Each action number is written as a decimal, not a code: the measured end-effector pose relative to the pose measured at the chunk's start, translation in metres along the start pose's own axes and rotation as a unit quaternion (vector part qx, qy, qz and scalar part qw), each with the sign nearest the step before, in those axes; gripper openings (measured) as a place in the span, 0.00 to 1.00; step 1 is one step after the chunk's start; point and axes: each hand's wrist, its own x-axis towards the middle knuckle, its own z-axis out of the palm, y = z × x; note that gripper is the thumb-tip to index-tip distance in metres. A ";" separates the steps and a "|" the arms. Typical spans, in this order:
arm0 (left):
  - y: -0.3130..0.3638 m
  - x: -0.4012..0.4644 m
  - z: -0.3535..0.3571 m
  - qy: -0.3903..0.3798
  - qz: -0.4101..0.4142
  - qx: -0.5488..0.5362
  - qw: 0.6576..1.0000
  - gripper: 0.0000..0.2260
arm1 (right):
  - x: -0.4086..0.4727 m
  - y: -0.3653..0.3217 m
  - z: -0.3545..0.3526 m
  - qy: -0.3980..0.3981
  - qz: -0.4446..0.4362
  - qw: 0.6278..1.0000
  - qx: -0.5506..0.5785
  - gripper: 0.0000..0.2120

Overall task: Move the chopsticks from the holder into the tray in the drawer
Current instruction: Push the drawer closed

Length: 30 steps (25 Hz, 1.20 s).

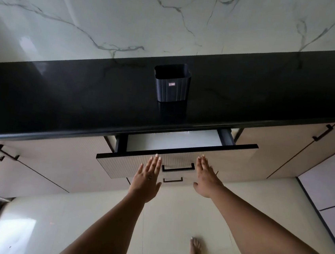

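head view looks steeply down over counter (62, 99) and floor (91, 212).

- Drawer (176, 163): pulled out only partway; a narrow strip of its pale interior shows between the drawer front and the overhanging edge of the surface (61, 103). Access from above is limited to that strip.
- Left hand (146, 179) and right hand (205, 177): flat, fingers extended, against the drawer front either side of the handle (178, 168); the handle itself is unobstructed between them.
- Holder (171, 82): stands alone and upright on the dark surface, well back from the edge; open surface lies on every side.
- Wall behind the holder bounds reach rearward.
- Floor (95, 218) before the cabinets is open apart from a bare foot (195, 251).
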 end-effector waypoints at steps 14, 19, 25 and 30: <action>-0.008 0.142 0.016 -0.047 -0.129 -0.059 0.989 0.44 | 0.141 -0.016 -0.012 0.009 0.085 0.994 0.061 0.49; -0.002 0.157 0.010 -0.046 -0.153 -0.158 0.974 0.36 | 0.159 -0.017 -0.015 -0.015 0.089 0.996 0.010 0.44; -0.004 0.136 0.006 0.025 -0.173 -0.169 0.970 0.37 | 0.138 -0.009 -0.015 0.091 0.092 0.991 0.019 0.41; 0.002 0.090 -0.014 0.100 -0.119 -0.053 0.986 0.19 | 0.080 -0.023 -0.001 0.183 0.031 0.982 -0.041 0.31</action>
